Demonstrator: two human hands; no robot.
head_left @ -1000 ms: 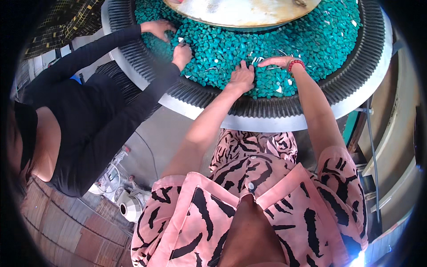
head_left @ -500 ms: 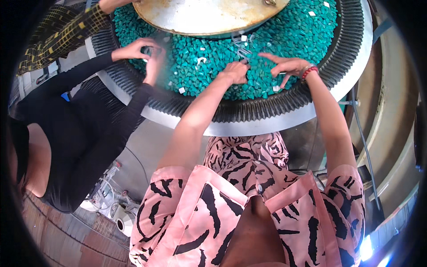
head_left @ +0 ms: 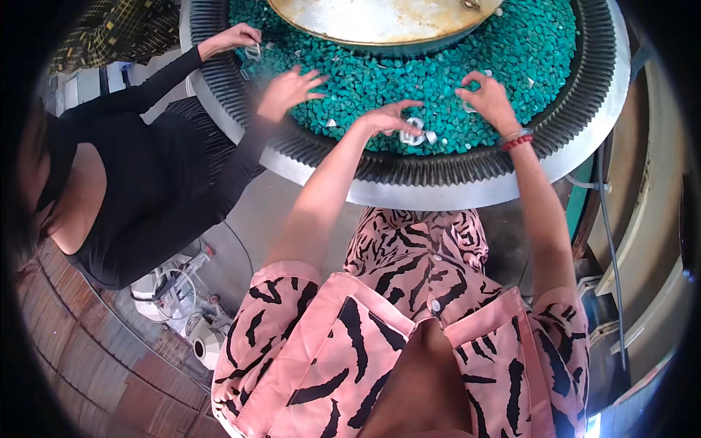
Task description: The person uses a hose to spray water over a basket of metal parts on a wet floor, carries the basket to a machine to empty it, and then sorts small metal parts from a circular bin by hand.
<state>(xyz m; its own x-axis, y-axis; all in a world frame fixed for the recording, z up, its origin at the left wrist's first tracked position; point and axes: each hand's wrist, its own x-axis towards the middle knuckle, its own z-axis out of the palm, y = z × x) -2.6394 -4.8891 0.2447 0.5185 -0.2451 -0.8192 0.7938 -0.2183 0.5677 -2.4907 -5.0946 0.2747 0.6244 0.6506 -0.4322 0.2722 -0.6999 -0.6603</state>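
My left hand [head_left: 383, 120] is over the near part of a bed of green stone chips [head_left: 350, 95]. A pale, shiny looped piece [head_left: 412, 133] sits between its thumb and fingers, with a small white block [head_left: 431, 136] beside it. To the right, my right hand [head_left: 488, 101] is curled over the same chips, thumb and index finger drawn together. A small pale piece [head_left: 468, 107] shows at these fingertips, partly hidden by the hand.
The chips fill a round tub with a ribbed black inner wall [head_left: 438, 171] and a pale outer rim [head_left: 438, 196]. A stained metal dome [head_left: 372, 18] rises at its centre. At left, a co-worker's hand [head_left: 235, 38] holds a pale piece; their other hand [head_left: 290, 91] is spread over the chips.
My left hand has opened from a fist around the looped piece. My right hand has gone from outstretched fingers to a pinch. The co-worker's hands have moved apart.
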